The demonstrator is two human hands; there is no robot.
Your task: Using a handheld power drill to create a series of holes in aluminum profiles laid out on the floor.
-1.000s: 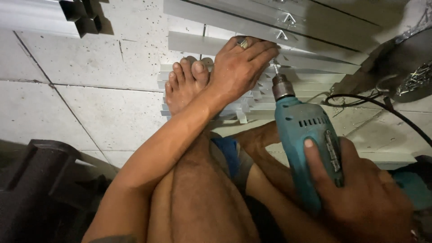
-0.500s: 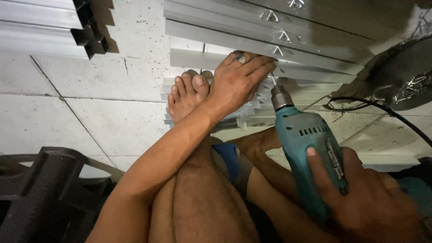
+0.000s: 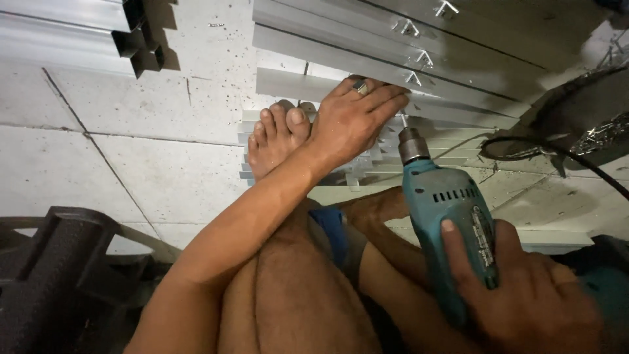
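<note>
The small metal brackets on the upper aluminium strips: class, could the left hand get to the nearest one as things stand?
Probably yes: the left hand lies flat on a strip just below the nearest bracket, with nothing between them.

A teal power drill (image 3: 452, 223) points its bit down into a stack of silvery metal strips (image 3: 393, 141) lying flat on the floor.

I see grey floor tiles (image 3: 131, 177), a stack of aluminium channel sections (image 3: 72, 33) upper left, a black plastic crate (image 3: 52, 275) lower left, metal shavings (image 3: 606, 131) far right.
</note>
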